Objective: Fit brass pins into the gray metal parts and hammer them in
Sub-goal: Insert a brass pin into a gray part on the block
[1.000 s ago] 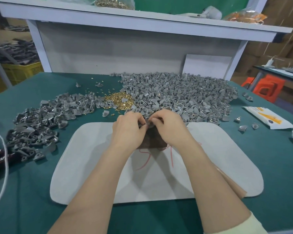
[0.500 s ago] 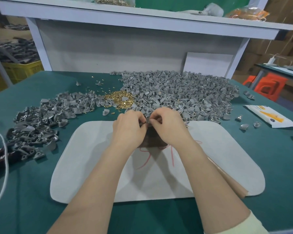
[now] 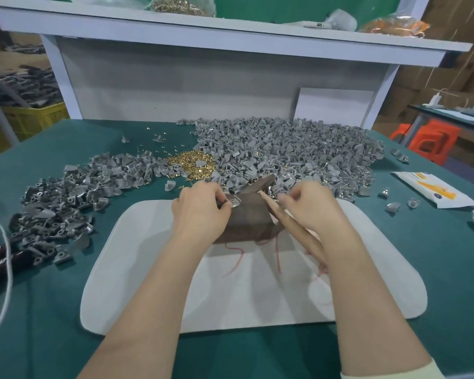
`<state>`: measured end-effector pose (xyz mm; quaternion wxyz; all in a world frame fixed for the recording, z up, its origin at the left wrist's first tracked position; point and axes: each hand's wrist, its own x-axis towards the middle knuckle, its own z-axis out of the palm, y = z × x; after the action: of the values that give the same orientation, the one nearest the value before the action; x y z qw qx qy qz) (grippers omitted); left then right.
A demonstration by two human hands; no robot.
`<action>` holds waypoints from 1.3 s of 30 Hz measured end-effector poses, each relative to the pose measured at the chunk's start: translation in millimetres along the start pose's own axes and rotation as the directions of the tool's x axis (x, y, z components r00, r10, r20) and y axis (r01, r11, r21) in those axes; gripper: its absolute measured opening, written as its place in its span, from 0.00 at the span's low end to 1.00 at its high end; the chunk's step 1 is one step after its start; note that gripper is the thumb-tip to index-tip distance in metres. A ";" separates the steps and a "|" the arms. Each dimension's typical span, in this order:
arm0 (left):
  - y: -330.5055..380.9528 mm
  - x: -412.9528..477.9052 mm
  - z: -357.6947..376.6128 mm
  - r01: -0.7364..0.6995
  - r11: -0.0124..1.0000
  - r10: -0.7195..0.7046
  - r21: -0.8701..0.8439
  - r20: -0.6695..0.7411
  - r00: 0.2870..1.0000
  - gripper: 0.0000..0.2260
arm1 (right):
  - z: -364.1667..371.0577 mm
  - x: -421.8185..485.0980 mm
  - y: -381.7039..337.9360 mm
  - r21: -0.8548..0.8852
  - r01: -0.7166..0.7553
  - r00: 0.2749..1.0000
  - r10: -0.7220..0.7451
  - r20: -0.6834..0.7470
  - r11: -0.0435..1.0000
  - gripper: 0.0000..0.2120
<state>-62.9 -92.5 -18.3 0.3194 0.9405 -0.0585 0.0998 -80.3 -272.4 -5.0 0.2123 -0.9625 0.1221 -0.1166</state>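
On the green table [image 3: 66, 310], a white mat [image 3: 148, 269]; at its far middle, a brown block [image 3: 246, 222] with red thread [image 3: 238, 261] trailing from under it toward the near edge. On top of the block, one gray metal part [image 3: 235, 202], pinched between thumb and fingertips of the left hand [image 3: 200, 212]. Just to its right, the right hand [image 3: 309, 209], fingers curled, seemingly closed on a pale wooden handle [image 3: 274, 207] slanting under the palm. Behind the hands, a small heap of brass pins [image 3: 192, 162], flanked by a large pile of gray parts [image 3: 285, 154] on the right and a darker pile [image 3: 60, 203] on the left. Far right, a white packet [image 3: 433, 192].
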 end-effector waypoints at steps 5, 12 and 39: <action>0.3 -0.5 -2.0 0.043 0.998 -0.042 -0.045 0.023 0.999 0.06 | 4.3 1.7 2.6 0.028 -0.094 0.945 0.080 0.317 0.995 0.16; 0.6 -1.2 -4.7 0.057 0.998 -0.057 -0.035 -0.009 0.998 0.08 | -15.9 -8.2 3.5 0.366 0.087 0.996 -0.076 -0.045 0.926 0.08; -1.5 -0.8 -4.8 0.058 0.991 -0.060 -0.124 -0.008 0.998 0.12 | -11.4 -37.2 -14.6 0.143 0.455 0.890 -0.445 -0.099 0.879 0.22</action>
<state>-64.1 -88.3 -15.6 0.3802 0.9196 -0.0350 0.0920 -115.8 -253.3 5.0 0.2530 -0.9398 -0.1078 -0.2027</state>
